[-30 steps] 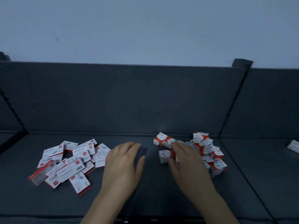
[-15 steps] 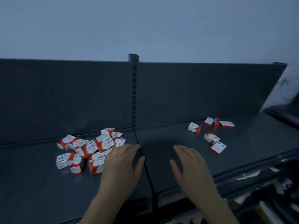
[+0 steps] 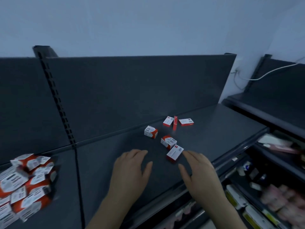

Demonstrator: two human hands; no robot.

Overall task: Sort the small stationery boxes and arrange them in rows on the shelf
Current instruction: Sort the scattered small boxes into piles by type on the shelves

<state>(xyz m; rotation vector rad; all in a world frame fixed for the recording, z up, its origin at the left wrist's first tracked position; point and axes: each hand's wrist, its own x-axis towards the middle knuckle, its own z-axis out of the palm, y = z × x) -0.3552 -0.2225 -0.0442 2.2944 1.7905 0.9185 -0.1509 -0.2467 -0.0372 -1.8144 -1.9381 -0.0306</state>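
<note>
One dark grey metal shelf [image 3: 214, 129] is seen carrying a blurred heap of small red-and-white cardboard boxes [image 3: 24, 184] at its left. The left hand [image 3: 130, 169] and right hand [image 3: 198, 172] are held flat, each grip spread and empty. Six loose boxes [image 3: 151, 132] are scattered mid-shelf. The nearest box [image 3: 175, 154], just beside the right fingertips, could be swept off the front edge.

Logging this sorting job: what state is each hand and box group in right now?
Nearest box: lying loose, ungripped.
Left hand: open, palm down, holding nothing.
Right hand: open, fingertips by that box.
Thin red box: standing on edge.
Other scattered boxes: loose, not in a row.
Pile of boxes: jumbled, unsorted.
</note>
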